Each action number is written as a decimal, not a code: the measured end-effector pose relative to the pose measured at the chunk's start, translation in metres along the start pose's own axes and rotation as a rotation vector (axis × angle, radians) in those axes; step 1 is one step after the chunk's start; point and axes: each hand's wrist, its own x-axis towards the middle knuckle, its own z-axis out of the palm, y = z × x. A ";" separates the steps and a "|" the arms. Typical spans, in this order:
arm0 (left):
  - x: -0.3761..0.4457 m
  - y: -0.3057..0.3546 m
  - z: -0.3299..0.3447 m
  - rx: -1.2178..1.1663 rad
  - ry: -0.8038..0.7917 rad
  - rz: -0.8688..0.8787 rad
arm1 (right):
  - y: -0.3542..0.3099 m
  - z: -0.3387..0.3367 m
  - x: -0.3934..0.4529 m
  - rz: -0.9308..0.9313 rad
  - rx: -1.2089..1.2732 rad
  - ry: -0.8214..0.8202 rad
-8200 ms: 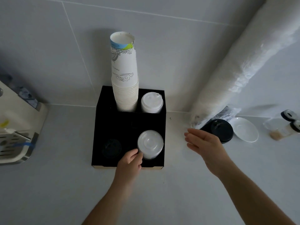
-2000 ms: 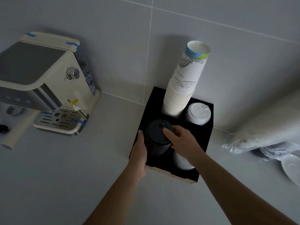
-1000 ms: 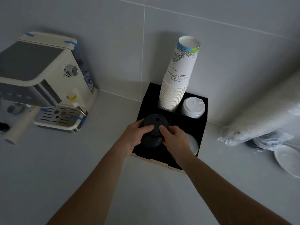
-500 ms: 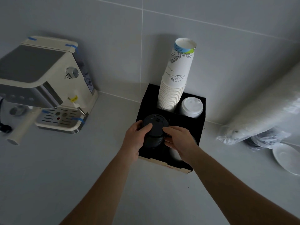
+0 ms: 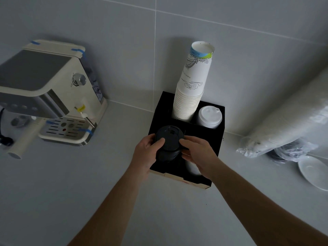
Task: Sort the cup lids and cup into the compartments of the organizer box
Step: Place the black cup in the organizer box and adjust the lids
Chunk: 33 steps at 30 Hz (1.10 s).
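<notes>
A black organizer box (image 5: 215, 139) stands against the wall. Its back left compartment holds a tall stack of white paper cups (image 5: 192, 86), and its back right one holds a stack of white lids (image 5: 209, 117). A stack of black lids (image 5: 168, 142) stands in the front left compartment. My left hand (image 5: 147, 153) grips that stack from the left, thumb on the top lid. My right hand (image 5: 197, 154) grips it from the right. The clear lids in the front right compartment are mostly hidden under my right hand.
A cream espresso machine (image 5: 48, 91) sits to the left, its portafilter handle (image 5: 23, 144) sticking out over the counter. At the right lie a long plastic sleeve of cups (image 5: 287, 125), a bag of dark lids (image 5: 291, 150) and a white saucer (image 5: 314, 173).
Both hands have stayed on the black lid stack in the front left compartment over the last second. Two seconds ago my left hand held the box edge, then moved onto the stack.
</notes>
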 end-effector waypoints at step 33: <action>0.008 -0.010 -0.006 0.218 0.175 0.070 | -0.001 0.028 0.037 -0.041 -0.091 0.054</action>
